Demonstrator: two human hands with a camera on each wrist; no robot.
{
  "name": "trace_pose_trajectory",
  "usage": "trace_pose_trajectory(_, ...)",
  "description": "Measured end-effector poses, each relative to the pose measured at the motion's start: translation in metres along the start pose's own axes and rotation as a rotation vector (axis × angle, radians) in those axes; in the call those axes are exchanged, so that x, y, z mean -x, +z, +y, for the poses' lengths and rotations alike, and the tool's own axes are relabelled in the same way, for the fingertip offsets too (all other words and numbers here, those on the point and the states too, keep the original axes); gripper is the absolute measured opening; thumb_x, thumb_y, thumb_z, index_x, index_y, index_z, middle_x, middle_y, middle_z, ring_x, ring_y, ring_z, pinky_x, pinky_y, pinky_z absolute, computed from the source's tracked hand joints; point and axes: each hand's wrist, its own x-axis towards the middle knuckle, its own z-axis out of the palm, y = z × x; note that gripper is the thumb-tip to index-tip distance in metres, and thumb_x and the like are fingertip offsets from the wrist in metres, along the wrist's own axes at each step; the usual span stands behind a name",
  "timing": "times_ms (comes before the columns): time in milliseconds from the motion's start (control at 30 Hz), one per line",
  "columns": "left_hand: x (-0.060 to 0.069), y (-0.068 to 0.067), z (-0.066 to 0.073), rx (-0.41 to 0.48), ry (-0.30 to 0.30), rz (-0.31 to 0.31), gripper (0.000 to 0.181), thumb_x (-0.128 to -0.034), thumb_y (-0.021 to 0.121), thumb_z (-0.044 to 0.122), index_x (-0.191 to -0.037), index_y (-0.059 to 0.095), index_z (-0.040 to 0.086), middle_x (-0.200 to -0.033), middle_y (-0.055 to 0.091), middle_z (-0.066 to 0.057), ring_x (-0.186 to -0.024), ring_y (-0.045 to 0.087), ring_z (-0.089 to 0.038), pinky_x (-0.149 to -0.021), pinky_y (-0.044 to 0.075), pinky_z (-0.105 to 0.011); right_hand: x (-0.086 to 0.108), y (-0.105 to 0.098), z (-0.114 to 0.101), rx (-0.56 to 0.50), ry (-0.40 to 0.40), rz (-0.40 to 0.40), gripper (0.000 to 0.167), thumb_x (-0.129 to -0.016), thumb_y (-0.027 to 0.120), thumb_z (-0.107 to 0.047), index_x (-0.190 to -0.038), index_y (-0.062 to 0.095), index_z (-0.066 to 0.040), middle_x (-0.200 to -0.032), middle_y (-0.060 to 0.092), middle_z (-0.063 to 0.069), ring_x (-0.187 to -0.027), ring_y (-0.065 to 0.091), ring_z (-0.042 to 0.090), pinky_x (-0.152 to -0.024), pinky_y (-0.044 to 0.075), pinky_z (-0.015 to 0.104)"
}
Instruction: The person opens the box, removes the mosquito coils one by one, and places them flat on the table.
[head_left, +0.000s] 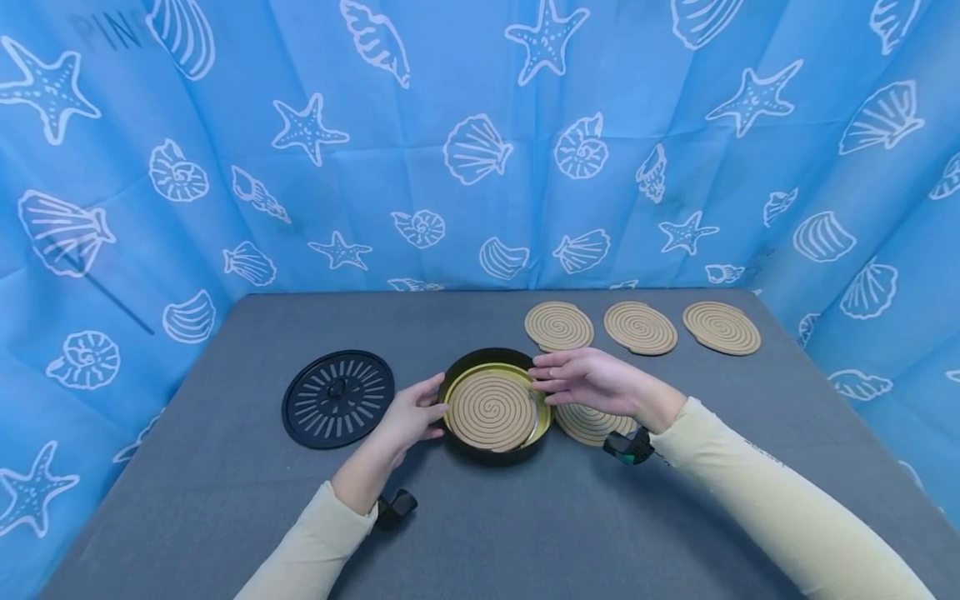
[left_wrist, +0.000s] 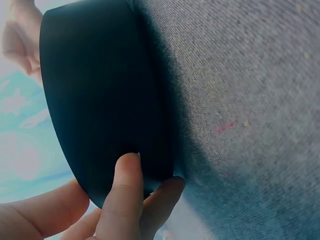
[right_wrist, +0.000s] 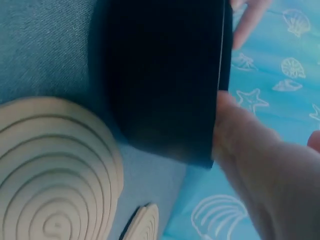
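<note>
A round black tin (head_left: 495, 457) with a yellowish inside stands on the table, and a tan mosquito coil (head_left: 491, 408) lies in it, a silvery strip showing at its right edge. My left hand (head_left: 405, 419) holds the tin's left side; the left wrist view shows fingers on its dark outer wall (left_wrist: 100, 90) and near its base. At the right rim, my right hand (head_left: 588, 381) has its fingers fairly straight, touching the tin's edge. Below that hand, another mosquito coil (head_left: 592, 425) lies flat, partly covered by the hand and tin.
Left of the tin lies a round black slotted lid (head_left: 338, 398) with a small central knob. Three more coils lie in a row at the back right, including a left one (head_left: 558, 326), a middle one (head_left: 640, 327) and a right one (head_left: 722, 327). A blue shell-patterned curtain (head_left: 480, 208) hangs behind the grey table (head_left: 480, 533).
</note>
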Motion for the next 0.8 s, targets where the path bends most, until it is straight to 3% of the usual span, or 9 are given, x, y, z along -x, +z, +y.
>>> trace_pose_trajectory(300,0.000,0.002,0.000,0.007,-0.003,0.018,0.053,-0.1003,0.048,0.001,-0.151,0.034,0.008,-0.149,0.035,-0.028,-0.127,0.048,-0.036,-0.082,0.057,-0.034,-0.016,0.011,-0.005,-0.001,0.104,0.037,0.058,-0.102,0.027,-0.002,-0.147,-0.006,0.016,-0.154,-0.006,0.035,-0.143,0.000,0.047,-0.117,0.009,0.054)
trace_pose_trajectory(600,0.006,0.001,0.003,0.021,0.012,0.011,0.053,-0.0997,0.049,0.000,-0.150,0.034,0.005,-0.147,0.037,-0.030,-0.125,0.050,-0.038,-0.082,0.057,-0.035,-0.026,0.015,-0.007,0.059,0.148,0.048,0.059,-0.102,0.028,-0.003,-0.148,-0.006,0.014,-0.155,-0.009,0.034,-0.142,-0.006,0.047,-0.117,0.006,0.055)
trace_pose_trajectory(800,0.003,-0.002,0.002,0.030,-0.019,0.020,0.053,-0.0990,0.051,0.001,-0.150,0.036,0.007,-0.146,0.040,-0.026,-0.124,0.052,-0.035,-0.084,0.057,-0.036,-0.031,0.020,-0.003,0.088,0.160,0.030,0.059,-0.102,0.026,-0.002,-0.147,-0.008,0.014,-0.154,-0.012,0.034,-0.141,-0.011,0.047,-0.116,0.003,0.057)
